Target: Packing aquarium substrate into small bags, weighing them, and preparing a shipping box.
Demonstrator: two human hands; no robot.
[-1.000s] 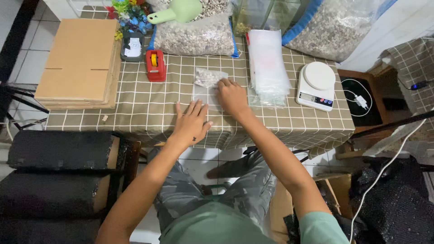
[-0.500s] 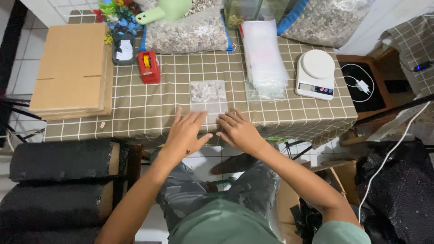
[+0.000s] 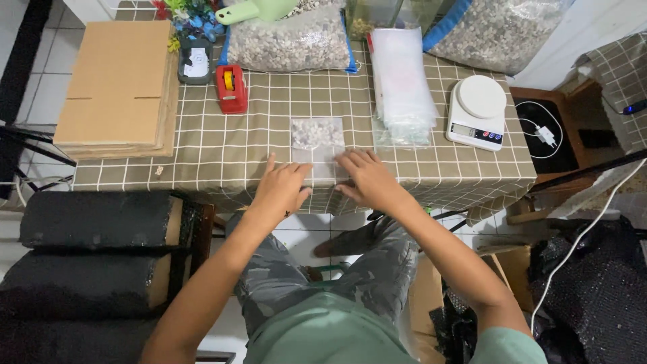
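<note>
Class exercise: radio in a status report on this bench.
Left hand and right hand flat on small clear bag of gravel. Bag flat on checked table. Nothing in the way.

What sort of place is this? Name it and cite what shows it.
Probably a home packing station: big bags of gravel, a stack of clear bags, a white scale and flattened cartons on a checked table.

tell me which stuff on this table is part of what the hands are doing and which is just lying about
In hand:
- small clear bag of gravel, flat on the checked tablecloth
- left hand and right hand, both at the bag's near edge

Lying about:
- white scale
- stack of empty clear bags
- red tape dispenser
- flat cardboard
</note>
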